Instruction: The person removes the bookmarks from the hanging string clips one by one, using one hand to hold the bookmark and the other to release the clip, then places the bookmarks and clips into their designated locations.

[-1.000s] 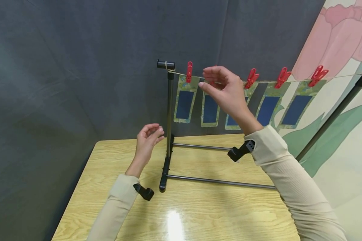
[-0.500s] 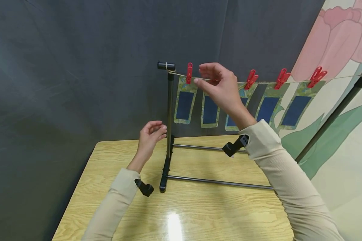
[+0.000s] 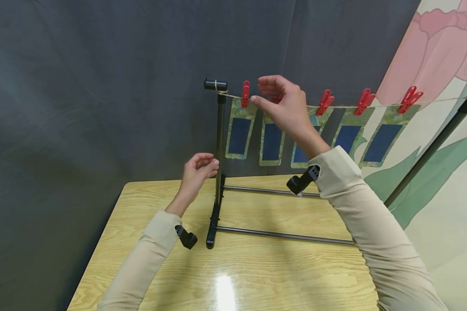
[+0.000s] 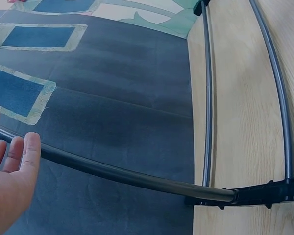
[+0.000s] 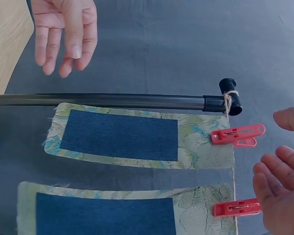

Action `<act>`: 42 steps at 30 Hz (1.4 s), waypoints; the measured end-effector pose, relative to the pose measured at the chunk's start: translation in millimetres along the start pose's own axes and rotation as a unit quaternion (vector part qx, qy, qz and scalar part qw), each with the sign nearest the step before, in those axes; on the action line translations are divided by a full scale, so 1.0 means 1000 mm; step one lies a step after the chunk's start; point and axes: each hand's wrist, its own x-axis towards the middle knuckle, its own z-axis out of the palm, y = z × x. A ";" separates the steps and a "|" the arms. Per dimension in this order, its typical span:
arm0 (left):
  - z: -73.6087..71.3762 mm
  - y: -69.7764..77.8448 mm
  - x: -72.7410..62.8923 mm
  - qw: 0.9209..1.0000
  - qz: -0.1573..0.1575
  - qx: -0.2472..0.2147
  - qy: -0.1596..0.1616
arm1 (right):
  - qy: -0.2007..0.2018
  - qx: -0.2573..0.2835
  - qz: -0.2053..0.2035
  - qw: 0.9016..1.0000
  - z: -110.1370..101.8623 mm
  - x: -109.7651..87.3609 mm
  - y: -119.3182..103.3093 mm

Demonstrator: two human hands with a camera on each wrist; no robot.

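Note:
Level with the cord, my right hand (image 3: 286,103) is raised, thumb and fingers apart with nothing between them. Just left of its thumb in the head view, a red clothespin (image 3: 245,94) clips a patterned fabric strip with a dark blue panel (image 3: 239,136) to the thin twine (image 3: 439,100). The right wrist view shows a gap between that clothespin (image 5: 237,134) and the right hand (image 5: 284,191). My left hand (image 3: 194,177), fingers loosely bent and holding nothing, is beside the rack's left upright (image 3: 220,129). Its fingertips (image 4: 32,142) overlap the upright in the left wrist view.
Several similar strips hang rightward along the twine, each with a red clothespin (image 3: 364,101). The rack's right post (image 3: 432,149) leans across the right side. Its lower bars (image 3: 284,235) lie over the wooden table (image 3: 140,207). A dark grey curtain (image 3: 101,86) stands behind.
My right hand has shifted left and slightly up, toward the leftmost clothespin. My left hand has moved up and right, closer to the upright. The strips and clothespins stay in place.

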 end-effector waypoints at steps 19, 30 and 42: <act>0.007 0.003 0.009 1.000 -0.026 0.003 0.003 | -0.023 -0.046 0.017 0.999 0.005 0.014 -0.011; 0.009 0.007 0.013 0.999 -0.027 0.029 -0.001 | -0.042 -0.095 0.035 0.994 0.008 0.019 -0.015; 0.012 0.010 0.019 0.998 -0.020 0.058 -0.002 | -0.049 -0.102 0.031 0.993 0.014 0.024 -0.011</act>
